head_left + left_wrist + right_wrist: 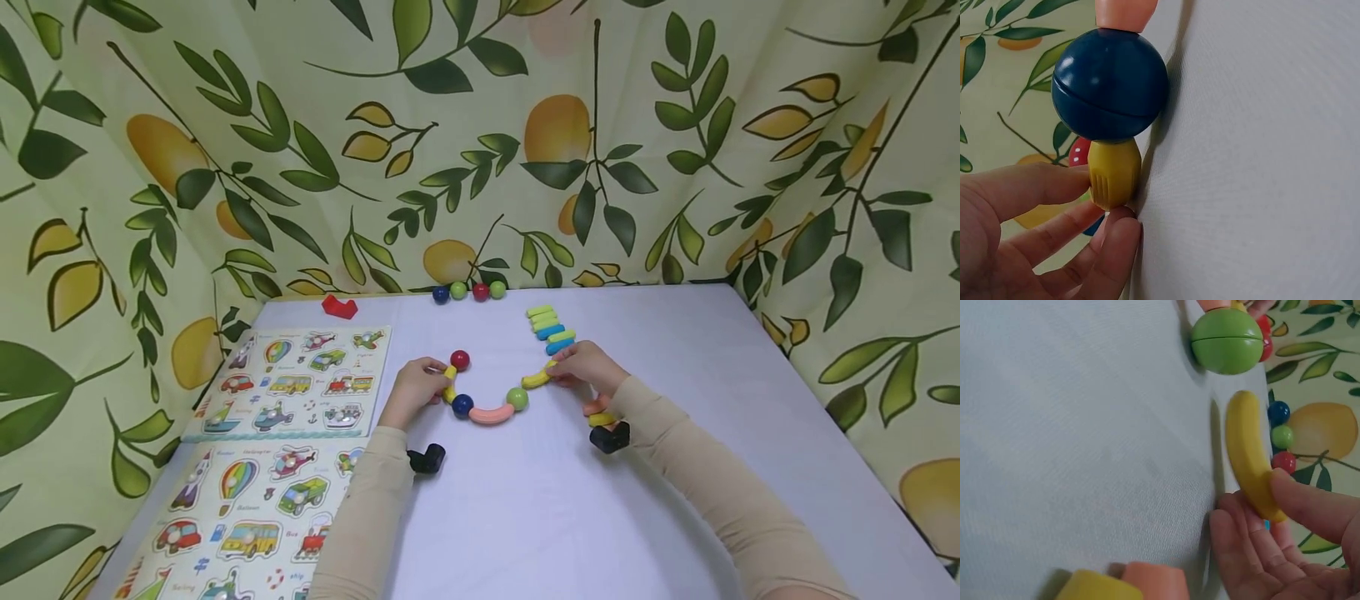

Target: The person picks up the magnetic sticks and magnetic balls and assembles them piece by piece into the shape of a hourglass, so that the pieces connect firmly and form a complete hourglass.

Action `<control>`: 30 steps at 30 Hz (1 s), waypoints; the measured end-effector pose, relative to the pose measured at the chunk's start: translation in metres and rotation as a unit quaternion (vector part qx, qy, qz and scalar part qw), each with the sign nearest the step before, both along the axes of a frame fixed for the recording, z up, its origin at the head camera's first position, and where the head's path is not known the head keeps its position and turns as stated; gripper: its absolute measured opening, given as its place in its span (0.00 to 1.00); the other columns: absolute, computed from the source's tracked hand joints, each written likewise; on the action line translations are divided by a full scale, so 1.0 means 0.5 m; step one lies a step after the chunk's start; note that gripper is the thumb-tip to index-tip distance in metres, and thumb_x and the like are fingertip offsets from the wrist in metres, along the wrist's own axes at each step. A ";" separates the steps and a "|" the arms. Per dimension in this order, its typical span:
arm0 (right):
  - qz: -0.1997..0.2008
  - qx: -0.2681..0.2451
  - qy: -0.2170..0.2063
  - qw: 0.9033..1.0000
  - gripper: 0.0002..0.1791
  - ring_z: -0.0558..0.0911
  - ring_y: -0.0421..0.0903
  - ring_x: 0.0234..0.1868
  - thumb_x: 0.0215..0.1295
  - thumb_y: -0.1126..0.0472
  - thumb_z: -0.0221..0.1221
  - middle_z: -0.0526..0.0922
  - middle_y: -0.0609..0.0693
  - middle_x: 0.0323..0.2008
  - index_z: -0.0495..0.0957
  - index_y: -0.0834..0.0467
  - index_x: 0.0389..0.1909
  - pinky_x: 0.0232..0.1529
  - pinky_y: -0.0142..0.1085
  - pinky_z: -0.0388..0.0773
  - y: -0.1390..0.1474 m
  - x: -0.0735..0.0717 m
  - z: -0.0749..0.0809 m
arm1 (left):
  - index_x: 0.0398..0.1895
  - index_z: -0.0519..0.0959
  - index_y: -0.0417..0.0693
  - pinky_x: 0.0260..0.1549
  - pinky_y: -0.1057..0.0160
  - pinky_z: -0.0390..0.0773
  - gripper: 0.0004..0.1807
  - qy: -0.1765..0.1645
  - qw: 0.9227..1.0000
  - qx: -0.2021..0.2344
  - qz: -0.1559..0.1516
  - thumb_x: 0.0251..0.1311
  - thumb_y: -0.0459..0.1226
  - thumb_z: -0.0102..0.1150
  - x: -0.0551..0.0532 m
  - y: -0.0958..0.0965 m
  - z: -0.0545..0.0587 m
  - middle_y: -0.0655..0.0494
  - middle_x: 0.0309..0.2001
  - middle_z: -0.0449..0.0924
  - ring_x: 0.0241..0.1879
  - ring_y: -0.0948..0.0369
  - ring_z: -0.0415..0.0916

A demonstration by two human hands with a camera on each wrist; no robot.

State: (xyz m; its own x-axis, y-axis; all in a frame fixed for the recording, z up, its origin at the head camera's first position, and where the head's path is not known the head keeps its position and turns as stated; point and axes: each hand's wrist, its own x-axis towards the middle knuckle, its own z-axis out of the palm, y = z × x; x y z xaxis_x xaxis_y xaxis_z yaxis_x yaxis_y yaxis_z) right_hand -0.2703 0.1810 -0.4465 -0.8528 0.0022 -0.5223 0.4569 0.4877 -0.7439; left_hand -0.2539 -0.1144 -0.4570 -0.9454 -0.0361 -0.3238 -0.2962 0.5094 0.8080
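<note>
My left hand (412, 392) holds a yellow curved piece (1114, 174) between thumb and fingers. That piece meets a blue ball (1110, 84) at one end and a red ball (460, 360) at the other. From the blue ball the chain runs through a pink curved piece (491, 414) to a green ball (517, 399). My right hand (592, 367) pinches a second yellow curved piece (1249, 453) by one end. Its free end points at the green ball, with a gap between them in the right wrist view.
Green and blue sticks (550, 329) lie in a row beyond my right hand. Several balls (480, 292) line the back edge, with a red piece (340, 307) at back left. Picture boards (300, 383) cover the left side. Pink and yellow pieces (598, 410) lie by my right wrist.
</note>
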 end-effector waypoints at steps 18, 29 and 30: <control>0.024 -0.114 0.000 0.993 0.24 0.85 0.40 0.36 0.69 0.57 0.61 0.84 0.53 0.46 0.75 0.62 0.63 0.44 0.31 0.85 -0.013 -0.001 -0.006 | 0.53 0.80 0.43 0.27 0.73 0.78 0.17 0.005 1.000 0.008 0.005 0.60 0.35 0.63 0.000 0.001 -0.004 0.47 0.43 0.79 0.31 0.62 0.76; 0.023 -0.133 0.046 0.990 0.16 0.85 0.37 0.33 0.65 0.59 0.65 0.88 0.52 0.42 0.82 0.65 0.48 0.40 0.31 0.85 -0.051 0.000 -0.012 | 0.48 0.83 0.40 0.30 0.72 0.80 0.14 0.044 0.999 0.008 -0.009 0.58 0.33 0.66 0.000 0.027 -0.009 0.45 0.44 0.82 0.34 0.61 0.77; 0.027 -0.119 0.051 0.991 0.15 0.84 0.37 0.33 0.65 0.59 0.65 0.88 0.53 0.43 0.83 0.65 0.47 0.40 0.30 0.85 -0.057 0.000 -0.014 | 0.47 0.83 0.40 0.31 0.72 0.80 0.14 0.042 0.999 0.010 -0.012 0.58 0.33 0.66 0.000 0.031 -0.009 0.45 0.44 0.82 0.35 0.61 0.77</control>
State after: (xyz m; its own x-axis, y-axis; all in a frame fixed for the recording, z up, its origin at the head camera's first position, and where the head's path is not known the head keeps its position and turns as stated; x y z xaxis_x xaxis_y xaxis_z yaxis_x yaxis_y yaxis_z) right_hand -0.2705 0.1525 -0.4533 -0.8966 -0.1572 -0.4139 0.3521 0.3137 -0.8818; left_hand -0.2539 -0.0989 -0.4617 -0.9697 -0.0076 -0.2440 -0.2152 0.4990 0.8394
